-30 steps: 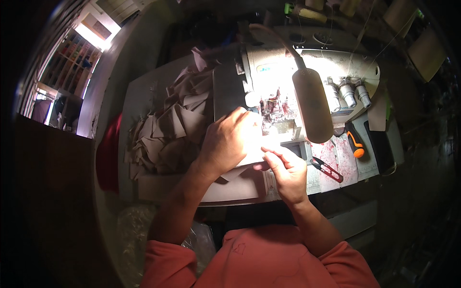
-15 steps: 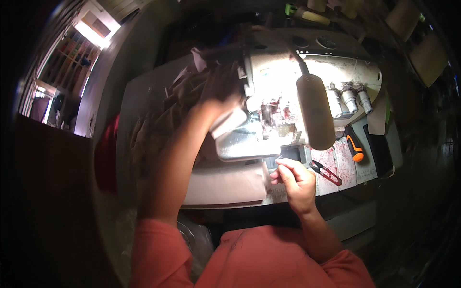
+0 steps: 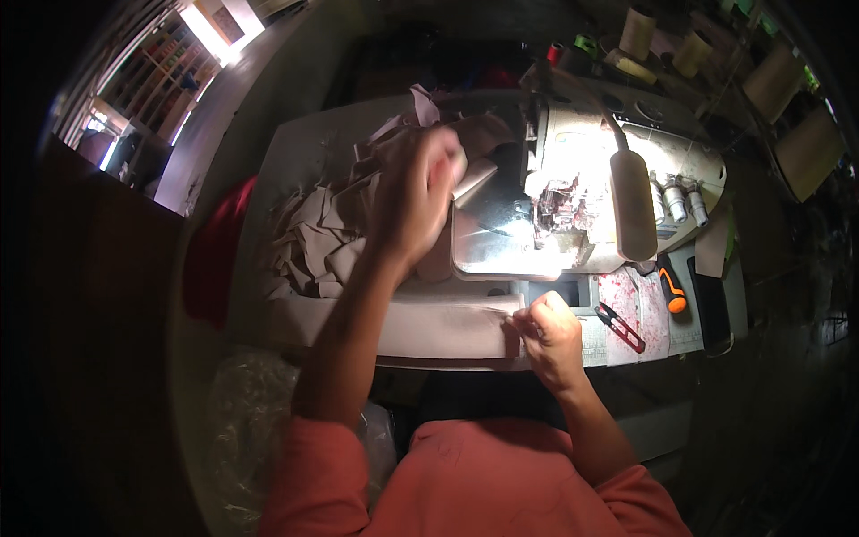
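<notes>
Over the heap of beige fabric pieces my left hand is raised, fingers curled in and a little blurred. Whatever it holds is hidden. A pale folded piece of fabric shows just right of it, beside the machine's metal plate. My right hand is closed, its fingertips together against the right end of a long beige fabric panel. That panel lies flat along the table's near edge. What the right fingers grip cannot be made out. The sewing machine, brightly lit, stands beyond the right hand.
A lamp hangs before the machine. Right of my right hand lie red-handled thread snips, an orange-and-black handled tool and a dark flat phone-like object. Thread cones stand at the back right. Clear plastic hangs below the table's left.
The view has shifted, so the machine and lamp sit farther right. My left hand has moved away from the metal plate, over the fabric heap. My right hand stays by the panel's end, fingers more curled.
</notes>
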{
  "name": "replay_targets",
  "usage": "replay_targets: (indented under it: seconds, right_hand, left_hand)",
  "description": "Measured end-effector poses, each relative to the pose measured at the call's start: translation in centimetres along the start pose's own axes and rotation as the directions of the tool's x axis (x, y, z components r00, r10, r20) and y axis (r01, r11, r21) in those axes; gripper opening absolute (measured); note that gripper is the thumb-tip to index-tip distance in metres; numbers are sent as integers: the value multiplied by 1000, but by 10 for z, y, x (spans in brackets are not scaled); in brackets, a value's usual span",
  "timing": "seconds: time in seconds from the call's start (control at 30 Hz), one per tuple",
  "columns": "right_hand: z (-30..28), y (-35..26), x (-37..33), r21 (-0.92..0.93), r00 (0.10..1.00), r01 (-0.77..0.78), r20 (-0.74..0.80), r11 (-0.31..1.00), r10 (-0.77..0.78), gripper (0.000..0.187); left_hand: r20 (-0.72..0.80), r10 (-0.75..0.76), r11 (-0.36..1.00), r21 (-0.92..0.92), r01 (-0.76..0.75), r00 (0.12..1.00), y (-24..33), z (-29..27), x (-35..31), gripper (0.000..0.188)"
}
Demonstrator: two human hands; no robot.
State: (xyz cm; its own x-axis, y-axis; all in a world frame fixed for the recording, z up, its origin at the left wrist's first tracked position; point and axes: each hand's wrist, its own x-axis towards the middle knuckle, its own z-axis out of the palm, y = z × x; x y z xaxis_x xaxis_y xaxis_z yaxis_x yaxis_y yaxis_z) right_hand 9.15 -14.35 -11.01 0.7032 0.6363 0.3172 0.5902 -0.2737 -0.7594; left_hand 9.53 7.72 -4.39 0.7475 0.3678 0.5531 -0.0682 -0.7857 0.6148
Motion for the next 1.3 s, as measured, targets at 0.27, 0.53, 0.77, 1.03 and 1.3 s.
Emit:
replay_targets:
  seconds: [0.27,0.53,0.77,1.03,1.3]
  right_hand:
    - [1,1,-4,28,979,203,-6,979,-203,20]
    - [-5,-8,-7,-37,955,295,0,955,-295,21]
    - [-19,-49,7,721,882,-471,396,508,254,21]
    - [-28,-33,-3,805,814,-544,437,238,383,9]
    - [-15,-43,1,802,808,-568,503,182,306,16]
  left_hand:
    - [382,165,986,-70,-150,909,45,-13,-93,22]
    - [353,181,982,-10,-190,918,50,-14,-110,23]
    - [631,-242,388,-633,670,737,74,-39,-188,31]
    - [-234,-863,230,-971,-65,447,-16,-117,-166,43]
    - [331,81,973,179,-147,940,79,-23,-146,55]
